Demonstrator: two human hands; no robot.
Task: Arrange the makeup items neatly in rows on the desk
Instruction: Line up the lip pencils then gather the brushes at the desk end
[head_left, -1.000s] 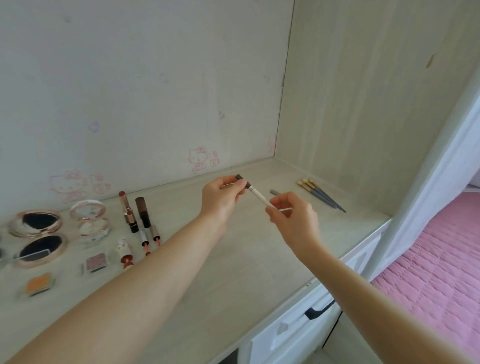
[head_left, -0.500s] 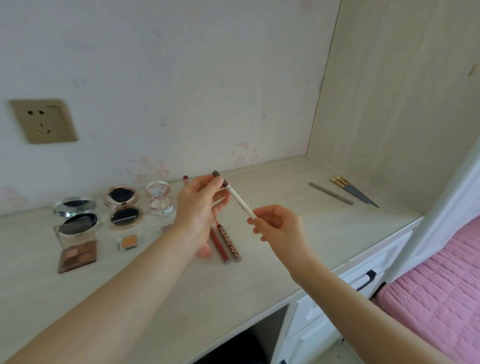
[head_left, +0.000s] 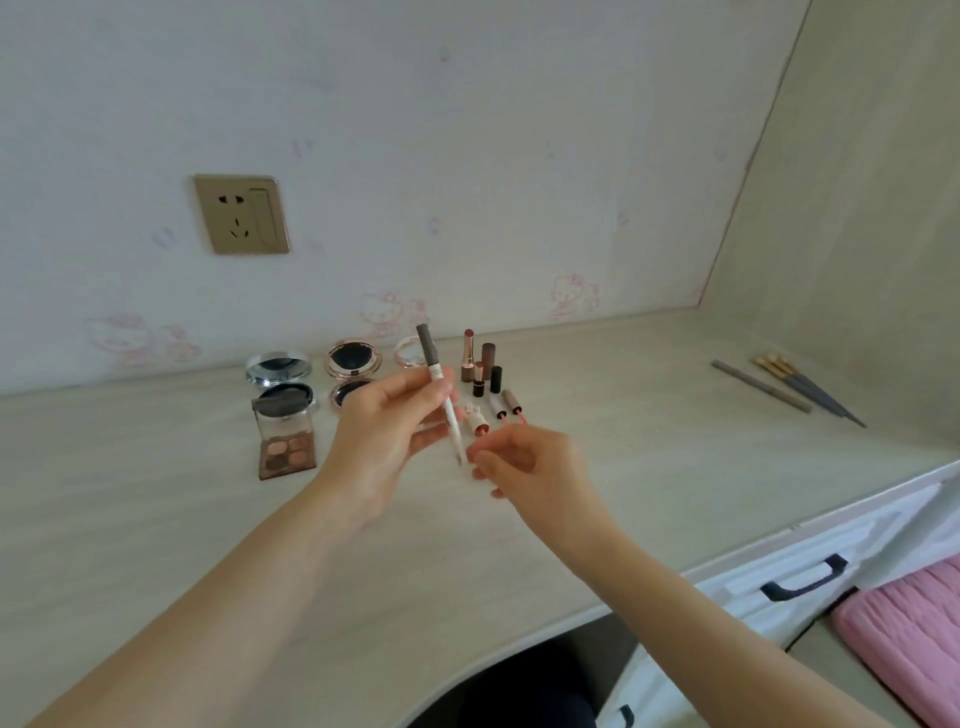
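Pencil (head_left: 439, 391): standing almost upright above the bench (head_left: 623, 467), dark cap up, white tip down.
Left hand (head_left: 387, 431): gripping the pencil mid-shaft, fingers curled round it.
Right hand (head_left: 524, 462): loosely curled, fingertips at the lower tip; pinching or merely touching, unclear.
Lipsticks (head_left: 480, 364): lining up just behind.
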